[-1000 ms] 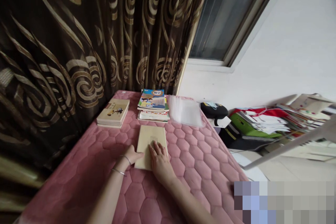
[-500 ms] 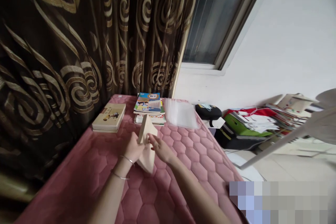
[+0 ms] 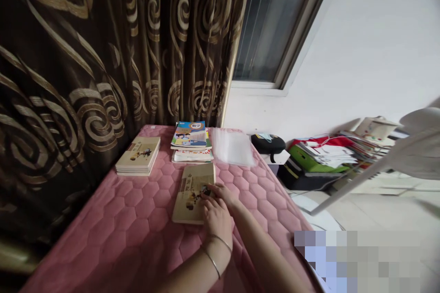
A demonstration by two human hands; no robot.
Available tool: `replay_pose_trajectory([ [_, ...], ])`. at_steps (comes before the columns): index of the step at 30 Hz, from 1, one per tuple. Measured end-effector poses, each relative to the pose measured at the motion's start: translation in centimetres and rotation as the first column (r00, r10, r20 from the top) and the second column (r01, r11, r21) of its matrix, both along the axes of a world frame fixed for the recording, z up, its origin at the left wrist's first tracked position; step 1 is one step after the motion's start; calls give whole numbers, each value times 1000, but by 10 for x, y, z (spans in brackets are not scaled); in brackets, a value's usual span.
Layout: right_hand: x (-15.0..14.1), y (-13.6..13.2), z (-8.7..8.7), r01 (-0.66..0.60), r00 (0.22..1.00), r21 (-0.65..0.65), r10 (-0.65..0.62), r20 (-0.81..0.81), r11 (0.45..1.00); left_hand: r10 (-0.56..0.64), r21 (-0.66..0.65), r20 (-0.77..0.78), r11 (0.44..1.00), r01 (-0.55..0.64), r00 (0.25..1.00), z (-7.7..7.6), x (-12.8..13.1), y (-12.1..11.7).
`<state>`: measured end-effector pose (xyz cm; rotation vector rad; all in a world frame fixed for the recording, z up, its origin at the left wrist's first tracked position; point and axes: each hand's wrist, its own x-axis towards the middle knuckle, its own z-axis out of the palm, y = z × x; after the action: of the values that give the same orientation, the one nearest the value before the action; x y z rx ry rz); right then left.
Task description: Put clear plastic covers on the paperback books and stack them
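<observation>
A cream book point(image 3: 190, 192) lies flat and closed on the pink quilted mattress point(image 3: 137, 219), its cover with dark print and small drawn figures facing up. My left hand point(image 3: 217, 216), with two thin bangles on the wrist, rests over the book's lower right side, its fingers stretched onto the cover. Just beyond it, my right hand point(image 3: 225, 197) lies at the right edge, fingers extended over the cover. Both thumbs are hard to make out. Similar cream books are stacked point(image 3: 139, 155) to the left.
Behind the book is a pile of colourful textbooks point(image 3: 189, 135), with clear plastic covers point(image 3: 232, 146) beside it. A black case point(image 3: 268, 143) sits past the mattress's right edge. Farther right are a green box with papers point(image 3: 319, 158) and a white fan or lamp point(image 3: 374, 171). Patterned curtains point(image 3: 113, 55) hang at left.
The book was held up, tilted and partly open between both hands; now it lies closed on the mattress, cover up. My left hand has moved right, onto the cover.
</observation>
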<state>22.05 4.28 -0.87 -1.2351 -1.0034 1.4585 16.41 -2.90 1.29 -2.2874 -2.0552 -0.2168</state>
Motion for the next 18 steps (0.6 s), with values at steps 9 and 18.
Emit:
replay_pose_trajectory([
  [9,2,-2,-19,19,991,-43,-25,-130,999,107,-63,712,994,-89,694,-23,-117,71],
  [18,1,-2,-19,8,998,-5,-8,-65,1000,251,-288,815,958,-12,523,-50,-152,120],
])
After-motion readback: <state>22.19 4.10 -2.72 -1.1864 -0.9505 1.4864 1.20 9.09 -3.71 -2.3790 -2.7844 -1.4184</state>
